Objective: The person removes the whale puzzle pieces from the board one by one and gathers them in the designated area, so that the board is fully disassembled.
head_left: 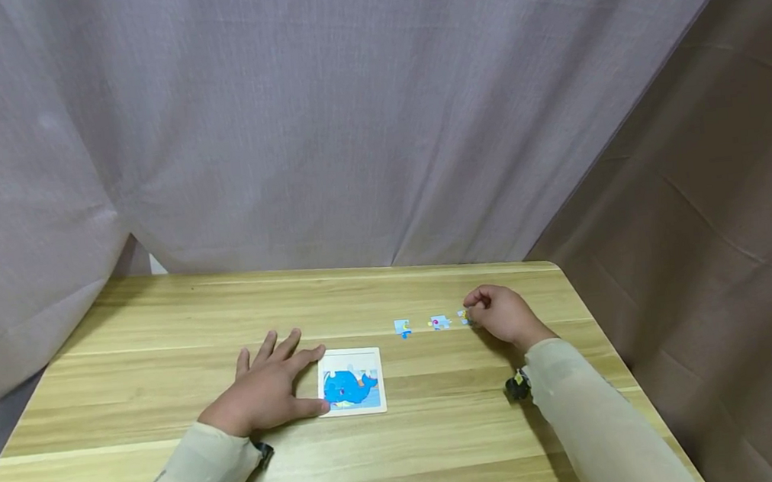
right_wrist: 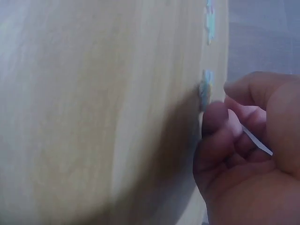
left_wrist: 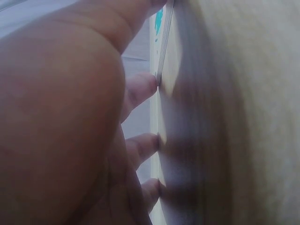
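Observation:
A square white-bordered puzzle board [head_left: 381,379] with a blue whale picture lies flat on the table. My left hand [head_left: 264,393] spreads its fingers at the board's left side; thumb and index finger touch that edge near its two corners. In the left wrist view the board's thin edge [left_wrist: 165,47] runs between thumb and index finger. My right hand [head_left: 503,315] is beside the rightmost puzzle piece [head_left: 464,315], fingers bent and partly covering it. The right wrist view shows this piece [right_wrist: 205,91] on the table by the fingertips, with a gap between thumb and index finger.
Two more puzzle pieces lie in a row left of my right hand: a blue and yellow piece [head_left: 403,327] and a light-blue piece with a pink mark [head_left: 440,322]. A grey curtain [head_left: 321,124] hangs behind the wooden table [head_left: 392,462], and brown cloth [head_left: 724,242] hangs on the right.

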Demonstrator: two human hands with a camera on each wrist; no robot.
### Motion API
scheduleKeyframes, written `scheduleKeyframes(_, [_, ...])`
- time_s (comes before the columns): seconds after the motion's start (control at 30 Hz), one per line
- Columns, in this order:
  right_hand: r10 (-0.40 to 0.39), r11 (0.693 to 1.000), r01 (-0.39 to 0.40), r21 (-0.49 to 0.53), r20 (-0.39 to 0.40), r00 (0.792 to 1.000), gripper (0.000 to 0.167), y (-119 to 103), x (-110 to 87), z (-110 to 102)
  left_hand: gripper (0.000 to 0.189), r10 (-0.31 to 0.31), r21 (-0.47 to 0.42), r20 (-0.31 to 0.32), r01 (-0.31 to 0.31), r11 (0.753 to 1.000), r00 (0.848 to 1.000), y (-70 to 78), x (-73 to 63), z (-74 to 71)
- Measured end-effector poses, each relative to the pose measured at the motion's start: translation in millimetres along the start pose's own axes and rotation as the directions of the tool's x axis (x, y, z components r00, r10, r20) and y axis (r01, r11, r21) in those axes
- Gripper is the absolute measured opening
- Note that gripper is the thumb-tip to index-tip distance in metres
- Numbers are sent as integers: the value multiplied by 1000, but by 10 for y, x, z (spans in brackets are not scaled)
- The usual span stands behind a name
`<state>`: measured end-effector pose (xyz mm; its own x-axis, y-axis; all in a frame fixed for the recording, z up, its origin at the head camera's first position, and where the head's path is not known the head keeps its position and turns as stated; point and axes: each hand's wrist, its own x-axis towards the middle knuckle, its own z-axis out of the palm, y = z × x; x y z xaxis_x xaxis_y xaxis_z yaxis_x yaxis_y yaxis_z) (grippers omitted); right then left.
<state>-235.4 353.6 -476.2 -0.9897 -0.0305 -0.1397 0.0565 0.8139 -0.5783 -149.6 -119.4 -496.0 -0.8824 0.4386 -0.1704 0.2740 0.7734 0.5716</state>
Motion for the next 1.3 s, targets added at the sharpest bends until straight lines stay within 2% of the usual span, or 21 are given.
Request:
scheduleKeyframes(0.13, [-35,999,35,-2,-29,999,18,-97,-12,0,96,-2,-2,-2,2,1000,1000,4,6,7])
scheduleKeyframes(0.3, [-107,994,107,-19,-25,994,20,-324,-39,54,97,1,2,-7,-1,1000,1000,4,8,10])
scheduleKeyframes(0.5, [-227,973,228,-39,31,973,23,-724,-149,170,97,6,10,-10,-5,1000,1000,15,7,-2])
scheduleKeyframes(0.67, [-288,955,293,-42,97,953,16,-1011,-254,314,97,7,8,-6,-7,1000,1000,31,5,-10])
scheduleKeyframes(0.83, [-350,929,364,-62,170,921,15,-1249,-376,454,97,4,3,-3,-4,1000,1000,37,4,-12])
scheduleKeyframes(1.07, [-452,868,485,-109,230,862,15,-1519,-473,641,98,3,6,-10,-3,1000,1000,40,-7,-25])
scheduleKeyframes(1.17, [-477,851,515,-102,257,840,13,-1617,-498,716,98,3,9,-12,-3,1000,1000,31,-8,-29])
scheduleKeyframes(1.3, [-488,841,533,-96,291,823,15,-1727,-520,826,97,2,13,-11,-2,1000,1000,14,-3,-23])
